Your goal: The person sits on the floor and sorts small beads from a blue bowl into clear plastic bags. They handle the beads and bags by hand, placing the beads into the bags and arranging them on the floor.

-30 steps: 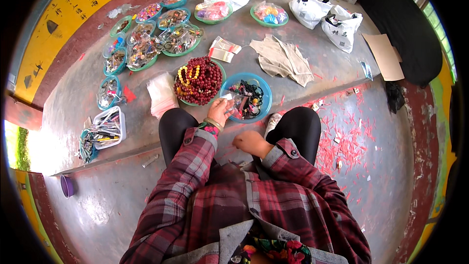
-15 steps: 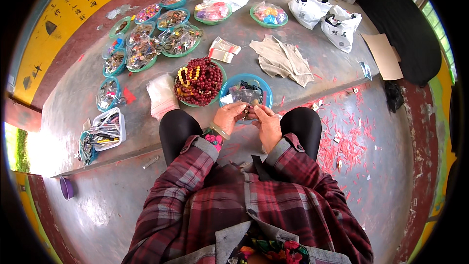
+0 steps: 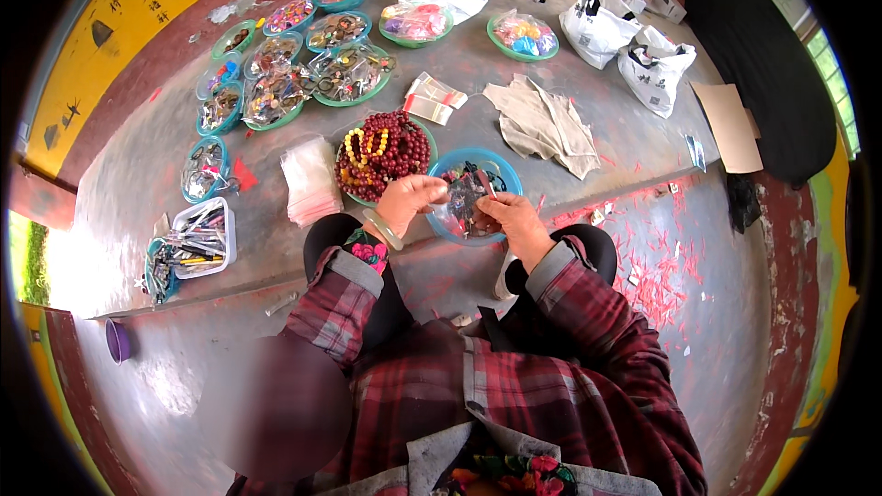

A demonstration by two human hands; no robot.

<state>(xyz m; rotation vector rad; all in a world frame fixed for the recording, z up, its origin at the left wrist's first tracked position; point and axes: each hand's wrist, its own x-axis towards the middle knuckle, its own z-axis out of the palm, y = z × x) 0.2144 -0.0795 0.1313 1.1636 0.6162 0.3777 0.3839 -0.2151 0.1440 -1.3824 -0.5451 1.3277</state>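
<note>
Over the near rim of a blue plastic basin (image 3: 516, 186), my two hands work close together but apart. My left hand (image 3: 404, 205), a pale bangle at its wrist, pinches at the basin's left side; what its fingertips hold is too small to make out. Thumb and fingers of my right hand (image 3: 516, 220) are closed above the basin's right side, on something thin and dark that I cannot identify. Below and between the hands lies clear plastic (image 3: 455, 213) with small dark and coloured pieces. To the left sits a green basin heaped with dark red beads (image 3: 397, 149) and a yellow strand (image 3: 353, 147).
Clear plastic bags (image 3: 308, 179) are stacked left of the beads. Farther back stand several basins of trinkets (image 3: 276, 96). A beige cloth (image 3: 542, 124) and white carrier bags (image 3: 657, 73) lie right. A pen tray (image 3: 230, 234) is far left. Red scraps (image 3: 657, 276) litter the lower floor.
My hands have drawn apart from where they met over the basin: the left moved left, the right slightly right and down. The view has shifted a little. A blurred round patch now covers the lower left.
</note>
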